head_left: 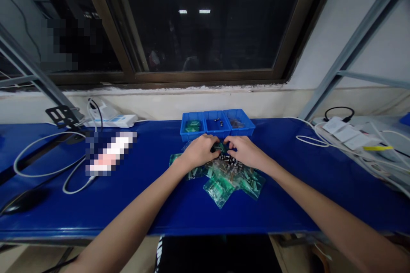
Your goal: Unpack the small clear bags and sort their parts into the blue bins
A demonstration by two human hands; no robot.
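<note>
A pile of small clear packets with green contents (220, 187) and loose small black-and-silver parts (229, 160) lies on the blue table. My left hand (201, 150) rests at the pile's far left side, fingers bent and thumb apart from the forefinger. Facing it from the right, my right hand (246, 152) curves over the pile with a gap between thumb and fingers. Nothing shows gripped in either hand; the undersides of both are hidden. Just beyond the hands stand three joined blue bins: the left bin (183, 133) holds green packets, the middle bin (208, 131) a few small dark-and-silver parts, the right bin (251, 128) brownish pieces.
On the blue table (134, 204), a pixelated object (112, 153) with a white cable (77, 191) lies left. A dark computer mouse (24, 200) is near the left edge. White adapters (349, 134) and cables lie right. Behind are metal frame posts and a window (205, 30).
</note>
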